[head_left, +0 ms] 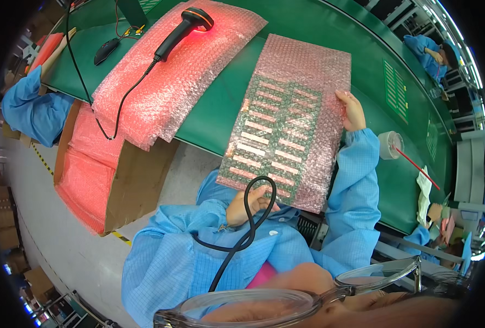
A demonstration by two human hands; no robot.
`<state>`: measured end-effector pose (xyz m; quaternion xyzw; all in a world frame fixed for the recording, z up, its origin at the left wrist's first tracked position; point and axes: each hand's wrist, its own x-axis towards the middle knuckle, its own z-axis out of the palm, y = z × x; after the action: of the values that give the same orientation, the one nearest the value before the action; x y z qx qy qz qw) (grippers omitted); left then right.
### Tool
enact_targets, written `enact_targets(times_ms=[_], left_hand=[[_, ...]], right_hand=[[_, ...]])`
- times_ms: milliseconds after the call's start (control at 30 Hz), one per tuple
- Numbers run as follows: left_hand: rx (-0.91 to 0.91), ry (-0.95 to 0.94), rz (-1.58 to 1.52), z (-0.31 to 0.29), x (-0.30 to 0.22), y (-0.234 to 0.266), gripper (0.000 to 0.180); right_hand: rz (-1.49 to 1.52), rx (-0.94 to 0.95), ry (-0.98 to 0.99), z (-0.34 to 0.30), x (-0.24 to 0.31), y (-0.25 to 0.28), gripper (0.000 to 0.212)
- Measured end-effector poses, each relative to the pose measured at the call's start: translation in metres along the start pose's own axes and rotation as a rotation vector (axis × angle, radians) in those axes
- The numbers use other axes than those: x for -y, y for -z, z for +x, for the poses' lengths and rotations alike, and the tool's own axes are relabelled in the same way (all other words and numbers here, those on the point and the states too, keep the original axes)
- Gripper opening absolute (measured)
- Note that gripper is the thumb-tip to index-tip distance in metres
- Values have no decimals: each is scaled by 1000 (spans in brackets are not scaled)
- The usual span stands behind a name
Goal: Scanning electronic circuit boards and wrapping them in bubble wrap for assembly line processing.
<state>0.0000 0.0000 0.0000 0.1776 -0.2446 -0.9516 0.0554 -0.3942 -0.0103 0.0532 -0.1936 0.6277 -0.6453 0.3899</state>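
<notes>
A pink bubble-wrap bag is tilted above the green bench edge, with a green circuit board panel showing through it. Rows of pale rectangular strips cover the panel. My right hand grips the bag's right edge, thumb on the front face. At the lower edge, my left hand has its fingers closed on the bag; some of them are hidden. A black cable loops in front of my left hand and over my blue sleeve.
A barcode scanner, glowing red, lies on a stack of bubble-wrap bags. Below stands a cardboard box with more pink wrap. A mouse and a round tub with a red stick sit on the bench. Co-workers sit nearby.
</notes>
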Motion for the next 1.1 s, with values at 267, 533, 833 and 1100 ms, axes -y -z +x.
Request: enact_targets(times_ms=[267,533,833,1100], left_hand=[[57,230,14,-2,-17,10,40],[23,-63,1446,53,-250,-39,22],[39,125,746,219,-265,-6,31],[39,-97,1016,220,-267,1,24]], right_hand=[[223,19,-92,-13,-1,-16,17],[345,-41,-14,-15,-9,3,19],[468,-62,-29,-26,-10,-7,16],[236,193,-122,-32,2,-2,27]])
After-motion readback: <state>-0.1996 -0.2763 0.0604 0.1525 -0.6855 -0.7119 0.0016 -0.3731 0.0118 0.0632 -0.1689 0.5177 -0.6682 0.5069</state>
